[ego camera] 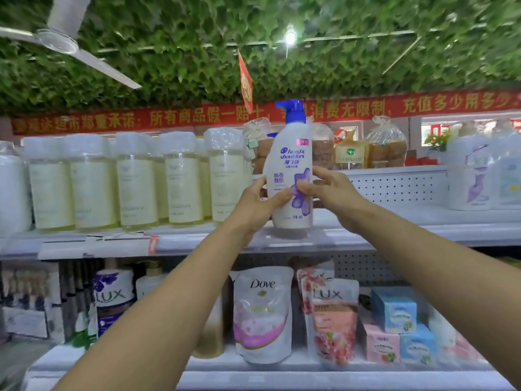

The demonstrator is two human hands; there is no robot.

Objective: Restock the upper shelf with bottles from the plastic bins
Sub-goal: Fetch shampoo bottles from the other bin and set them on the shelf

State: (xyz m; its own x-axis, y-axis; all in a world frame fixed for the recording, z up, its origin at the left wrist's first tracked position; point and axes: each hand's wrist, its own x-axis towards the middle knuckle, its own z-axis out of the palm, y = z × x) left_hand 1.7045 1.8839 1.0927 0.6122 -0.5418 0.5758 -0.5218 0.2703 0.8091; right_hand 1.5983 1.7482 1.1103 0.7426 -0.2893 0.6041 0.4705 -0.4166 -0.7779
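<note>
Bottle: your white shampoo bottle (290, 176) with the blue pump stands upright at the front of the upper shelf (394, 235); whether its base rests on the shelf or hangs just above is hard to tell.
Left hand (255, 203): your thumb lies across the label, the other fingers curl behind the bottle, hidden.
Right hand (328, 190): your fingertips pinch the bottle's right side over the purple flower.
Neighbours: a row of pale yellow bottles (135, 179) stands to the left, blurred, labels unreadable.
Behind: bagged bread (386, 145), partly hidden by the bottle.
Lower shelf: Dove pouch (263, 311), your forearms cover part of it.
</note>
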